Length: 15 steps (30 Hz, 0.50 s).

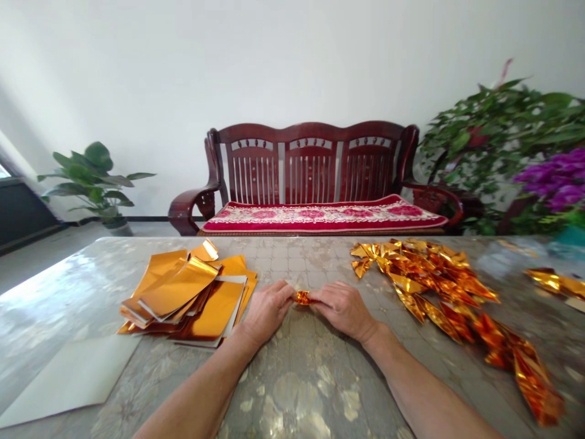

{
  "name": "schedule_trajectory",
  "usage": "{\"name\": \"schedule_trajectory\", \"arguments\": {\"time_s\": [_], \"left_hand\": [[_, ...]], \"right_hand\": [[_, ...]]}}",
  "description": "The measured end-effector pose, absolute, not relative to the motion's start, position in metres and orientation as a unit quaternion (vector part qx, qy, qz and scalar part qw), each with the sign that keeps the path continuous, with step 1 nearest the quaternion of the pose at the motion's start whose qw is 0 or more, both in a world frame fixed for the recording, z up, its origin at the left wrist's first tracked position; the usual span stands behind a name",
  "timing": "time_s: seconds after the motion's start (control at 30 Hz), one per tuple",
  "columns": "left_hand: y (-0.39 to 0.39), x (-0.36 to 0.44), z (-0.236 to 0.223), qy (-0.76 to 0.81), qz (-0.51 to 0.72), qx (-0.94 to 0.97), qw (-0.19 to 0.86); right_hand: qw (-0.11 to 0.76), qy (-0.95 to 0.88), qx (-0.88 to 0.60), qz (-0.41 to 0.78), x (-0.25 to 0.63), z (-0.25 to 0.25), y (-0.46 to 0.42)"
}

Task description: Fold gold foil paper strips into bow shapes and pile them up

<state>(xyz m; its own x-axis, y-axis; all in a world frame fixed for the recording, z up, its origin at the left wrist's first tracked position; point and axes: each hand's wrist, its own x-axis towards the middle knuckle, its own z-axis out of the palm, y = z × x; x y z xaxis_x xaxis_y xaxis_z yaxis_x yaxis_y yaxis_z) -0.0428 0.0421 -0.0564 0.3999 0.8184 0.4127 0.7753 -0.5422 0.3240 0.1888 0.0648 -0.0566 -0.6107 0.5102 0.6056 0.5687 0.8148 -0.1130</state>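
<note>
Above the table (292,390), both hands' fingers (284,291) pinch an orange foil piece (302,297).

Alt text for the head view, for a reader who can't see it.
Left hand and right hand pinch a small piece of orange foil above a patterned table. Loose foil sheets lie left, crumpled foil pieces right; a wooden bench stands behind.

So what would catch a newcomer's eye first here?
Probably the glittering heap of crumpled orange foil pieces on the table's right side. Next, the small foil piece pinched between the left hand and right hand, centre. Behind the table, a dark red wooden bench stands against the white wall.
</note>
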Motion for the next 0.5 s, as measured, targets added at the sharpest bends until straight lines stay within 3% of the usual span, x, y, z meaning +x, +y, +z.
{"name": "schedule_trajectory", "arguments": {"time_s": [0.5], "left_hand": [[0.0392, -0.0391, -0.0581, 0.475, 0.298, 0.824, 0.082]], "right_hand": [[0.347, -0.889, -0.294, -0.051, 0.1888, -0.0552, 0.0631]]}}
